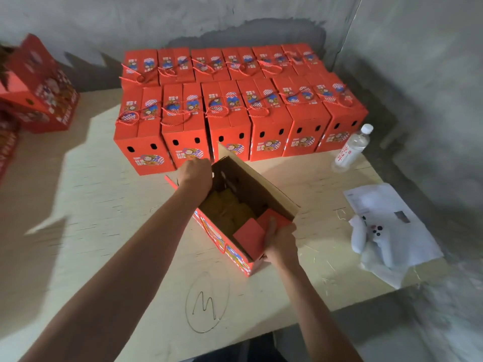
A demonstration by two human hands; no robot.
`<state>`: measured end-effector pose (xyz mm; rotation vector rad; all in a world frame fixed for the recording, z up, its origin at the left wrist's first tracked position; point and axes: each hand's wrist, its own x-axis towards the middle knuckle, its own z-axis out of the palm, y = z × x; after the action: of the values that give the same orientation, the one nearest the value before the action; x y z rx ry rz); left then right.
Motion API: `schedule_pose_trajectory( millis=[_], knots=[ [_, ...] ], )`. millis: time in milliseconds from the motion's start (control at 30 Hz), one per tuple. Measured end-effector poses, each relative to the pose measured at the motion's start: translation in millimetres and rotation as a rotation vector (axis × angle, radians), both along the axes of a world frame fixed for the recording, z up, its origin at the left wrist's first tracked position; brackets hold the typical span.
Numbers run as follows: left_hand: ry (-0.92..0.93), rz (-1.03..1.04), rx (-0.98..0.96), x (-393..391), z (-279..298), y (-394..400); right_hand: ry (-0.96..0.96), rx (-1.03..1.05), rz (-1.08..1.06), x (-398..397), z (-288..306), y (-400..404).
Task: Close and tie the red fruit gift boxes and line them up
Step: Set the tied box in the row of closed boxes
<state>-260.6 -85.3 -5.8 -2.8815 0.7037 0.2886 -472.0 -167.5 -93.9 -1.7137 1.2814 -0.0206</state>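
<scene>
— What's around you?

— Grey concrete walls, rough and stained, meet in a corner behind a pale plywood desk (78, 205). On that desk, nearest me, somebody has drawn a circled pencil mark (207, 301).

— Start from the left, then.

— Far left, a loose stack of red boxes (39, 87) sits tilted, blurred at the frame's edge. Next come the tied gift boxes (235, 100), two rows against the wall, side by side and touching. Each is bright red with a blue and white fruit picture, two dark oval holes in its end, and a red twisted cord looped across the closed top.

— And the one you're working on?

— My open box (224, 244) stands on the desk just in front of the near row, turned at an angle. Its outside is red with the same coloured print; its inside is plain brown cardboard, and yellow-brown contents lie at the bottom. One long flap (261, 184) stands up on the right side.

— Your hands?

— My left hand (196, 176) is curled over the far end of the box, gripping its edge. My right hand (279, 244) grips the near end, thumb pressing a small red flap (251, 236) inward.

— Anything to the right?

— A clear water bottle (351, 147) stands beside the last tied box. Nearer, a white sheet of paper (407, 231) lies on the desk's edge with white gloves (368, 239) on it.
</scene>
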Motion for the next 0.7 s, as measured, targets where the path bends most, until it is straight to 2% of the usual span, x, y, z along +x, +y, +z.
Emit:
schedule_pose_trajectory(
  millis=[133,400,500,600,667,700],
  knots=[
    [-0.088,0.076,0.036,-25,-11,25,0.043,-0.037,0.098,15,0,-20],
    [-0.078,0.267,0.05,-69,-18,81,0.001,-0.201,0.381,69,18,-48],
    [-0.063,0.36,-0.064,-83,-21,102,-0.031,-0.268,0.471,80,22,-44],
    [-0.031,0.501,-0.295,-84,-18,117,0.039,-0.276,0.53,78,32,-38],
    [-0.096,0.438,-0.368,-92,-20,116,0.112,-0.375,0.587,73,45,-30],
    [-0.189,0.342,-0.434,-98,-21,113,0.131,-0.495,0.604,72,53,-25]
  ],
)
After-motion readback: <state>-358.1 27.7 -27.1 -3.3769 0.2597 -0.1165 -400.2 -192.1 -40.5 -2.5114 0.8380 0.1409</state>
